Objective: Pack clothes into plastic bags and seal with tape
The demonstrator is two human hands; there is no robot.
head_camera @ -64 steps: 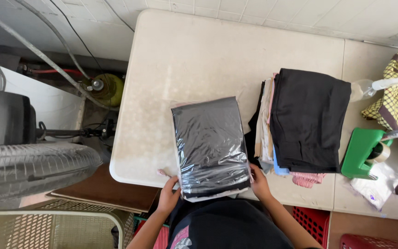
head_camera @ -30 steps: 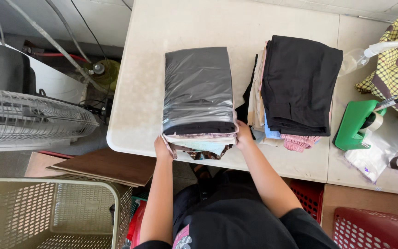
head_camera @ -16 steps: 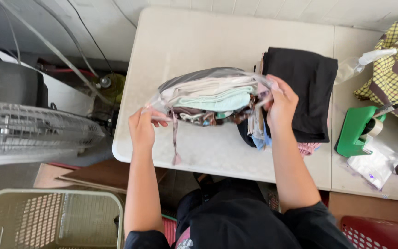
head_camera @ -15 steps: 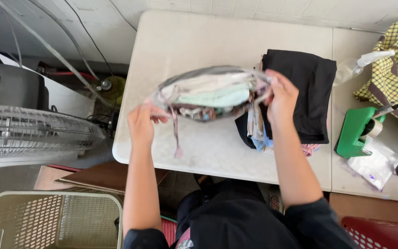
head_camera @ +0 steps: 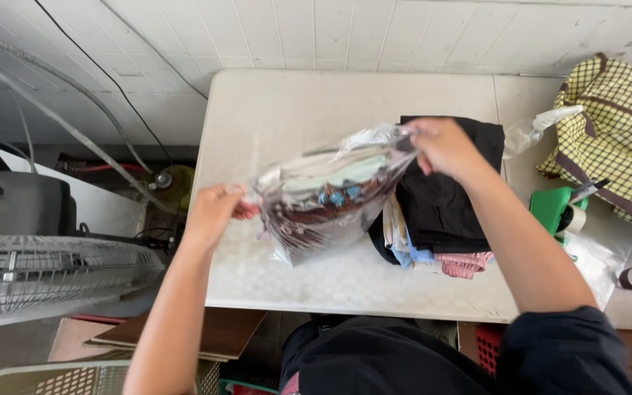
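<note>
Your left hand (head_camera: 213,212) pinches the near-left corner of a clear plastic bag (head_camera: 327,194) stuffed with folded clothes, fingers clamped on the film, while your right hand (head_camera: 444,146) grips the opposite corner, closed tight on the bunched plastic by the dark pile. Between them the bag hangs in the air, tilted, its right end higher than its left, over the white bench (head_camera: 294,110). Two seconds ago it lay flat near the bench's front edge with both of your hands at its near end; since then you have lifted it clear and turned it so its open end, with the pale green, blue and dark brown cloth inside, faces you. It touches nothing but your hands now, so the packed bundle looks ready to be handled at its mouth, though the blur hides how the opening stands.

Just right of the bag sits a stack of folded garments (head_camera: 444,197), black on top with light blue and pink edges showing beneath, in the same spot as before. Further right stand a green tape dispenser (head_camera: 554,208) and a checked yellow bag (head_camera: 616,124). A wire fan guard (head_camera: 45,274) sits well apart on your left.
</note>
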